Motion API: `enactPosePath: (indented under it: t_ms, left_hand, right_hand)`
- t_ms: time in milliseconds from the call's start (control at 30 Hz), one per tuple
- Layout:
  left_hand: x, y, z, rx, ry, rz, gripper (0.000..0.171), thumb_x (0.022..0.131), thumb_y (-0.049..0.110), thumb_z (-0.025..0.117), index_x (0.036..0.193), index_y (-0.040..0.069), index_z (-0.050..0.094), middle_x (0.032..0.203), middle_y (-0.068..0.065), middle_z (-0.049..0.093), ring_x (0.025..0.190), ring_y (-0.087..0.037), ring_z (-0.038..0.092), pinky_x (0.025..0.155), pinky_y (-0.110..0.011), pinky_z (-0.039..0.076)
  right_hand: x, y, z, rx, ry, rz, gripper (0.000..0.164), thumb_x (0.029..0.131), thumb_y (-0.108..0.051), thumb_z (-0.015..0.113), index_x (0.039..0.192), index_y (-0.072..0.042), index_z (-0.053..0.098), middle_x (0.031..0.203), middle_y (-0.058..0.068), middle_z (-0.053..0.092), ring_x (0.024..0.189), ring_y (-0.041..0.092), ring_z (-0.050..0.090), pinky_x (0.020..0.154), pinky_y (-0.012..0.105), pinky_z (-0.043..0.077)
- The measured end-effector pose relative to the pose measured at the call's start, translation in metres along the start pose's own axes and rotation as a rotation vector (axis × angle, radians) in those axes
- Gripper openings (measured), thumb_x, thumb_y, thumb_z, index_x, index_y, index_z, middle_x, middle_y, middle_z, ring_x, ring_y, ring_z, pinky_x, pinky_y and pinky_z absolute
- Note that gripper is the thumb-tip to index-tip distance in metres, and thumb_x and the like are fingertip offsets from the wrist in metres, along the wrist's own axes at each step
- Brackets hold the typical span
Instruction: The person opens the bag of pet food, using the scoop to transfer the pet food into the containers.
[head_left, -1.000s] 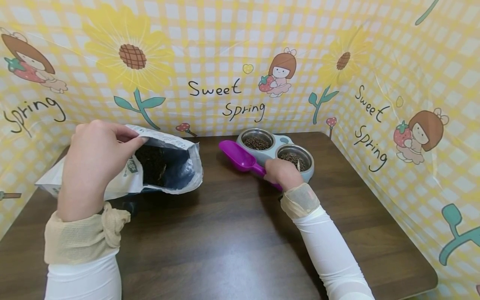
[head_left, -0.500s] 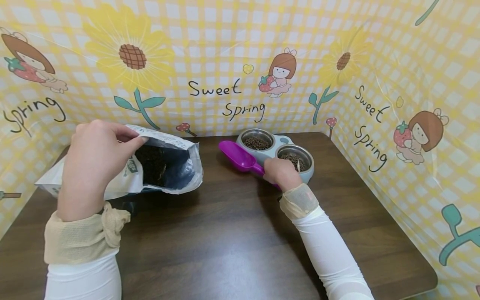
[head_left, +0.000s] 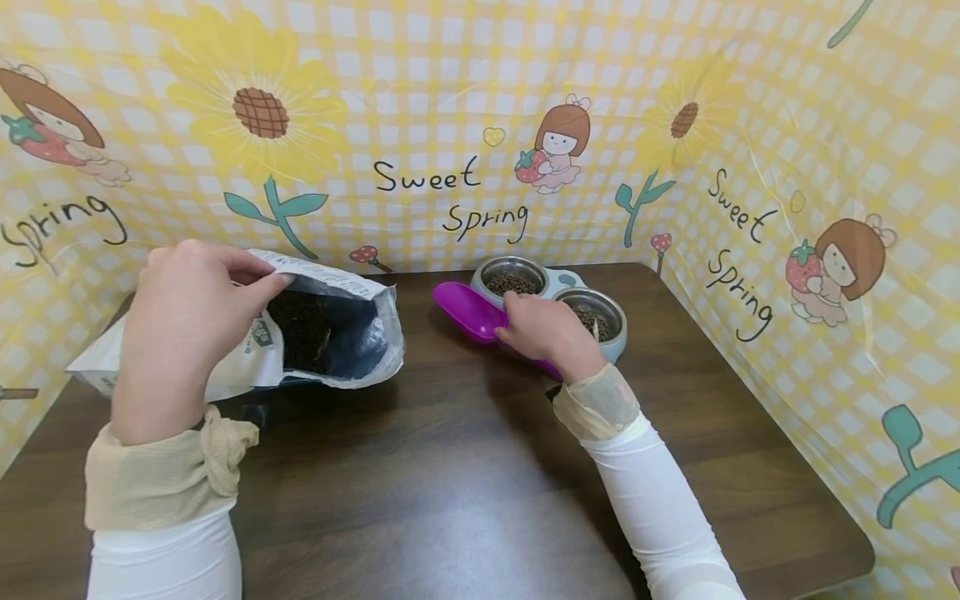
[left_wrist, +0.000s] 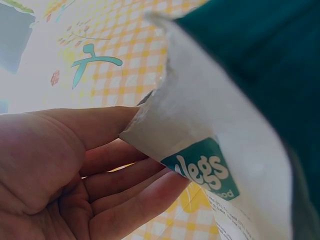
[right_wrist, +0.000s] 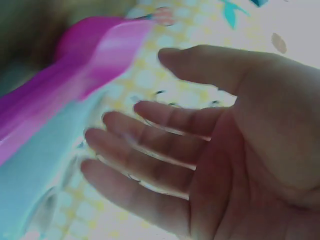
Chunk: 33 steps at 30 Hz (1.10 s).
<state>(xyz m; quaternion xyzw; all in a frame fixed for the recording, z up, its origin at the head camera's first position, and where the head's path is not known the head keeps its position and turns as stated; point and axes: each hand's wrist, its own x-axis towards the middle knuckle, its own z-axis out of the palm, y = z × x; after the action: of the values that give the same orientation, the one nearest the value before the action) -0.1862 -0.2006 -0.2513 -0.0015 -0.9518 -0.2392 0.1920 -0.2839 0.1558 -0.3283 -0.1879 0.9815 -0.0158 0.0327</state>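
My left hand (head_left: 225,292) pinches the upper rim of a white pet-food bag (head_left: 337,333) and holds its mouth open; dark kibble shows inside. In the left wrist view the bag's (left_wrist: 225,115) edge sits between the thumb and fingers of my left hand (left_wrist: 100,150). A purple scoop (head_left: 465,310) lies against a blue double feeder (head_left: 564,281). My right hand (head_left: 525,327) hovers over the scoop's handle with relaxed fingers. The right wrist view shows my right hand (right_wrist: 150,117) with the palm open beside the scoop (right_wrist: 75,75), not gripping it.
The feeder's two steel bowls (head_left: 513,279) (head_left: 600,315) both hold kibble. A yellow checked backdrop (head_left: 450,125) walls in the dark wooden table (head_left: 450,483) at the back and on both sides. The table's front right corner (head_left: 855,550) is near.
My right hand has let go of the scoop's handle and slid left along it, fingers now spread over it. The left hand and bag have stayed put.
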Motion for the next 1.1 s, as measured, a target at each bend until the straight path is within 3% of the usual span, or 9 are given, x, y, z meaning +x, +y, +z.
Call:
enactPosePath:
  t_ms: [100, 200, 367, 533, 667, 867, 1100]
  left_hand:
    - [0.000, 0.000, 0.002, -0.001, -0.001, 0.005, 0.031, 0.101, 0.031, 0.076, 0.111, 0.003, 0.085, 0.097, -0.020, 0.084, 0.100, -0.052, 0.068, 0.068, -0.050, 0.053]
    - [0.000, -0.001, 0.003, -0.001, -0.003, 0.006, 0.030, 0.101, 0.030, 0.076, 0.111, 0.003, 0.085, 0.098, -0.020, 0.084, 0.100, -0.052, 0.069, 0.065, -0.047, 0.053]
    - [0.000, -0.001, 0.004, 0.007, -0.020, -0.002, 0.031, 0.101, 0.031, 0.075, 0.112, 0.004, 0.085, 0.100, -0.020, 0.084, 0.103, -0.054, 0.066, 0.067, -0.051, 0.053]
    - [0.001, -0.001, 0.003, 0.013, -0.006, 0.011, 0.031, 0.102, 0.031, 0.074, 0.112, 0.004, 0.085, 0.100, -0.020, 0.084, 0.103, -0.055, 0.065, 0.074, -0.058, 0.053]
    - [0.001, -0.001, 0.002, 0.011, 0.014, 0.023, 0.030, 0.102, 0.029, 0.074, 0.111, 0.003, 0.085, 0.099, -0.020, 0.084, 0.102, -0.054, 0.066, 0.075, -0.059, 0.053]
    - [0.001, 0.001, 0.002, 0.008, 0.031, 0.043, 0.028, 0.101, 0.027, 0.075, 0.109, 0.002, 0.086, 0.097, -0.020, 0.084, 0.099, -0.051, 0.069, 0.075, -0.058, 0.053]
    - [-0.001, 0.000, 0.001, 0.016, 0.024, 0.033, 0.029, 0.101, 0.027, 0.075, 0.109, 0.001, 0.085, 0.097, -0.021, 0.084, 0.097, -0.052, 0.071, 0.073, -0.058, 0.054]
  right_hand:
    - [0.001, -0.009, -0.015, 0.083, -0.018, -0.035, 0.034, 0.109, -0.040, 0.060, 0.124, -0.010, 0.064, 0.106, 0.007, 0.072, 0.097, 0.026, 0.070, 0.091, 0.048, 0.060]
    - [0.010, -0.018, -0.029, 0.169, -0.071, -0.048, 0.038, 0.110, -0.044, 0.060, 0.127, -0.011, 0.065, 0.110, 0.005, 0.072, 0.099, 0.023, 0.067, 0.095, 0.043, 0.058]
    - [0.026, -0.038, -0.037, 0.320, -0.184, -0.101, 0.047, 0.111, -0.051, 0.054, 0.129, -0.010, 0.071, 0.117, 0.009, 0.074, 0.107, 0.024, 0.068, 0.100, 0.040, 0.056]
    - [0.045, -0.060, -0.023, 0.528, -0.342, -0.207, 0.051, 0.113, -0.055, 0.049, 0.121, -0.009, 0.071, 0.121, 0.015, 0.078, 0.105, 0.024, 0.076, 0.096, 0.036, 0.062]
    - [0.059, -0.072, -0.009, 0.524, -0.408, -0.277, 0.053, 0.113, -0.055, 0.049, 0.119, -0.007, 0.072, 0.119, 0.015, 0.079, 0.105, 0.024, 0.078, 0.091, 0.032, 0.064]
    - [0.065, -0.082, 0.004, 0.574, -0.524, -0.300, 0.055, 0.113, -0.048, 0.053, 0.125, 0.001, 0.075, 0.126, 0.023, 0.079, 0.118, 0.034, 0.077, 0.098, 0.038, 0.065]
    - [0.067, -0.085, 0.011, 0.643, -0.546, -0.326, 0.047, 0.115, -0.042, 0.053, 0.113, -0.002, 0.078, 0.119, 0.024, 0.080, 0.114, 0.037, 0.078, 0.092, 0.034, 0.065]
